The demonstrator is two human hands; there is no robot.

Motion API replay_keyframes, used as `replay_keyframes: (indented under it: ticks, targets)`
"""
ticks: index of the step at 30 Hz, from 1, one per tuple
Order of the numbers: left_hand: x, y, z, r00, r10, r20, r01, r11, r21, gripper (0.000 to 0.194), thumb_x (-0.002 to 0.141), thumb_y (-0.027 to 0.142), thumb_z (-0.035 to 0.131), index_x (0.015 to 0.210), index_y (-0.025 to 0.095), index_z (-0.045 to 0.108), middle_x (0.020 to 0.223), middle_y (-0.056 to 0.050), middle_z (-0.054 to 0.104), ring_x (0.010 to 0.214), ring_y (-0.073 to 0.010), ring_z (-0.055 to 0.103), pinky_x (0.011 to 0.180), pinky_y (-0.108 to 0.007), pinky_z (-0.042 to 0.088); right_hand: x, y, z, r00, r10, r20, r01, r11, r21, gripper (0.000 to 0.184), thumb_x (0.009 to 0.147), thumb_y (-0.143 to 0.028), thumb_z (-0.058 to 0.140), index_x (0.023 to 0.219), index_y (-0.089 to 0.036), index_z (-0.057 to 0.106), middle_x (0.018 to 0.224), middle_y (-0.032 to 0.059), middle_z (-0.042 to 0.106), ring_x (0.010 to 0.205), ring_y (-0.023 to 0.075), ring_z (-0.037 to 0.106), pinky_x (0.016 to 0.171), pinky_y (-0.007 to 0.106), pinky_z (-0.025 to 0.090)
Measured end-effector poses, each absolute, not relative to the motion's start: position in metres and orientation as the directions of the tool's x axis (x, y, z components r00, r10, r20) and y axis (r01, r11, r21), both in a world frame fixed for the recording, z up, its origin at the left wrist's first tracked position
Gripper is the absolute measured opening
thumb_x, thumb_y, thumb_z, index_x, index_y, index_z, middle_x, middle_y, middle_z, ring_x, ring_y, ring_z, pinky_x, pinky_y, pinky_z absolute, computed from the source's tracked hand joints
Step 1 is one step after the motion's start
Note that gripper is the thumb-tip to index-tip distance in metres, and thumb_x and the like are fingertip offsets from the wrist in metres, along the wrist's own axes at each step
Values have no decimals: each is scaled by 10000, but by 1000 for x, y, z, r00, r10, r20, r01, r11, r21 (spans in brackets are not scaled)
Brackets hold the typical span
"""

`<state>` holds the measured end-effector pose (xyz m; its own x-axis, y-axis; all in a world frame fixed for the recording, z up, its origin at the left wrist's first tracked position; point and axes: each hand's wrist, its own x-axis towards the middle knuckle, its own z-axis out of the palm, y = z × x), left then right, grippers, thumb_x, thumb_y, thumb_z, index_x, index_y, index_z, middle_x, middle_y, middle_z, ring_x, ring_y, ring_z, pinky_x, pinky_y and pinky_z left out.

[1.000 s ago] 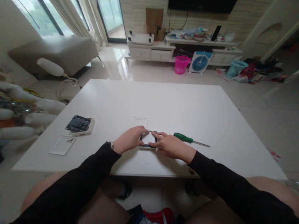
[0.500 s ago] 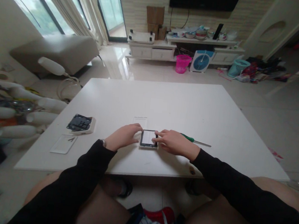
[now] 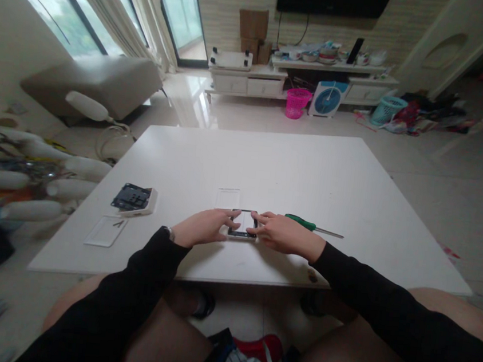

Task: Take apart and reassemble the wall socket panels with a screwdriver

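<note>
A square wall switch [image 3: 244, 224], white-faced with a black border and seated in a white box, lies on the table in front of me. My left hand [image 3: 206, 226] grips its left side, fingertips over the black border and thumb low at the edge. From the other side my right hand [image 3: 279, 231] holds the right edge, its fingers on the border. Just beyond the switch is a clear or white square frame [image 3: 228, 197]. A green-handled screwdriver [image 3: 301, 221] lies by my right hand, shaft to the right.
On the table's left are a second white box with a black mounting plate [image 3: 131, 196] and a white cover plate [image 3: 105, 232] with small screws [image 3: 119, 224]. A small brownish thing [image 3: 312, 275] lies at the front edge of the white table [image 3: 261, 154].
My left fingers have moved right, from the switch's edge onto its face and border. The right hand stays on the right edge. The whole view has shifted slightly.
</note>
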<state>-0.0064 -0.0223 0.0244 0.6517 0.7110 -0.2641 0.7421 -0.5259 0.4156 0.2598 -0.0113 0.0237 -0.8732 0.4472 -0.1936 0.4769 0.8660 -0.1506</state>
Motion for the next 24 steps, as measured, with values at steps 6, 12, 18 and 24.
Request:
replay_keyframes:
  ticks: [6, 12, 18, 24]
  targets:
    - [-1, -22, 24, 623, 733, -272, 764, -496, 412, 358, 844, 82, 683, 1136, 260, 790, 1574, -89, 526, 1367, -304, 611, 1150, -388, 458, 262, -9, 23, -870, 457, -185, 490, 841, -230, 491, 964, -163, 596, 1439, -281, 638, 1588, 217, 486, 1196, 325, 662, 949, 461, 566]
    - [2, -20, 22, 611, 744, -271, 759, -452, 469, 368, 850, 90, 668, 1144, 269, 797, 1543, -92, 550, 1326, -301, 645, 1130, -386, 471, 267, -6, 19, -869, 455, -195, 494, 819, -292, 545, 954, -157, 596, 1470, -332, 607, 1637, 165, 444, 1125, 293, 688, 883, 413, 578]
    - [-3, -17, 22, 623, 732, -275, 740, -436, 513, 324, 864, 154, 709, 1163, 247, 789, 1555, -122, 526, 1345, -299, 629, 1128, -382, 468, 267, -5, 24, -849, 477, -226, 527, 796, -297, 570, 942, -167, 603, 1481, -353, 597, 1638, 143, 455, 1039, 263, 724, 842, 375, 563]
    - [-19, 2, 4, 443, 876, -193, 819, -307, 484, 391, 941, 251, 645, 1325, 179, 658, 1328, -105, 713, 1103, -211, 729, 981, -299, 542, 267, -3, 22, -849, 479, -223, 528, 791, -310, 577, 946, -145, 585, 1484, -355, 587, 1642, 119, 459, 1049, 255, 734, 864, 380, 564]
